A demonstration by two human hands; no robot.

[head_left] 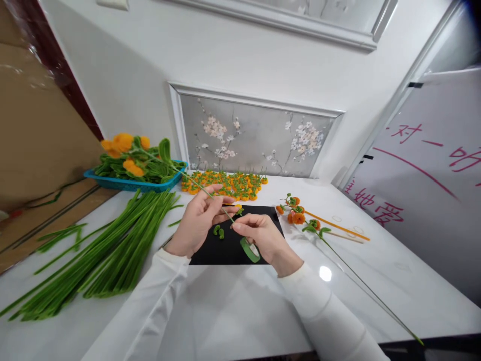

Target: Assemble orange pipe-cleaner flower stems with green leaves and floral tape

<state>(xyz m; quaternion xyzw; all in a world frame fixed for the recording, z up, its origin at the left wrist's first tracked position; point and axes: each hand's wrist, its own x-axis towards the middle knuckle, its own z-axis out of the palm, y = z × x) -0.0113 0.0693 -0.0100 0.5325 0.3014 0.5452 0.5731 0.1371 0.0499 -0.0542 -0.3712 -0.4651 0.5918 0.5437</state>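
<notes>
My left hand [201, 218] holds the thin green stem of an artificial flower [124, 145] between thumb and fingers. Its fuzzy orange blooms and green leaf point up to the left, above the basket. At the stem's lower end, my right hand [259, 233] pinches with thumb and forefinger. A roll of green floral tape [250, 250] shows under the right palm; whether those fingers grip it or it rests on the black mat [206, 255] I cannot tell. Small curled green leaf pieces [219, 231] lie on the mat below my hands.
Many green pipe-cleaner stems [124, 250] lie on the left, before a blue basket [146, 186] of green pieces. Small orange flower heads [240, 185] cover the table's back. A finished-looking orange flower spray [298, 216] with a long stem and an orange stick [338, 225] lie right.
</notes>
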